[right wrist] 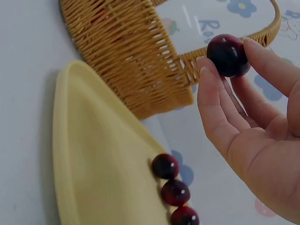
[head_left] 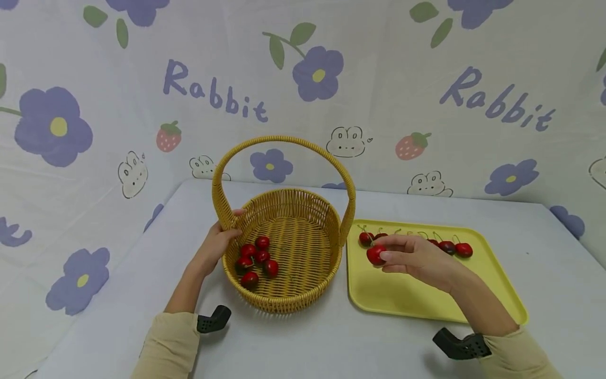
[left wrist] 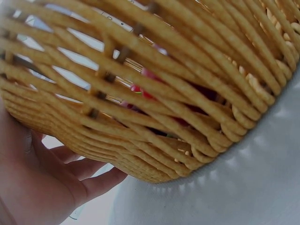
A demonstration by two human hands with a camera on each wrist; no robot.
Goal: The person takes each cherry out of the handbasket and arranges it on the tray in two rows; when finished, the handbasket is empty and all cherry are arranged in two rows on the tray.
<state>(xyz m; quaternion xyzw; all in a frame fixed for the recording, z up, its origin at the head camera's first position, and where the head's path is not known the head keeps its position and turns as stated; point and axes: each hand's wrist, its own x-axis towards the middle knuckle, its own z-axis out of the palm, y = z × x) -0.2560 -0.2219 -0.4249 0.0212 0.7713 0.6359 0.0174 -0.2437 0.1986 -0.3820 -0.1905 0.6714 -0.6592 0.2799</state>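
A woven yellow basket (head_left: 303, 208) with a tall handle stands mid-table and holds several red cherries (head_left: 255, 258). My left hand (head_left: 219, 238) grips its left rim (left wrist: 93, 154), thumb over the edge. My right hand (head_left: 402, 258) hovers over the yellow tray (head_left: 407, 295), pinching one red cherry (head_left: 375, 255) (right wrist: 228, 55) between thumb and fingertips. Several more cherries (head_left: 450, 246) (right wrist: 174, 191) lie in a row along the tray's far side.
The grey table (head_left: 544, 263) is backed by a cloth wall printed with purple flowers and "Rabbit". The basket wall (right wrist: 136, 61) stands right beside the tray's left edge (right wrist: 65, 140). Black wrist mounts (head_left: 461, 345) sit near the front edge.
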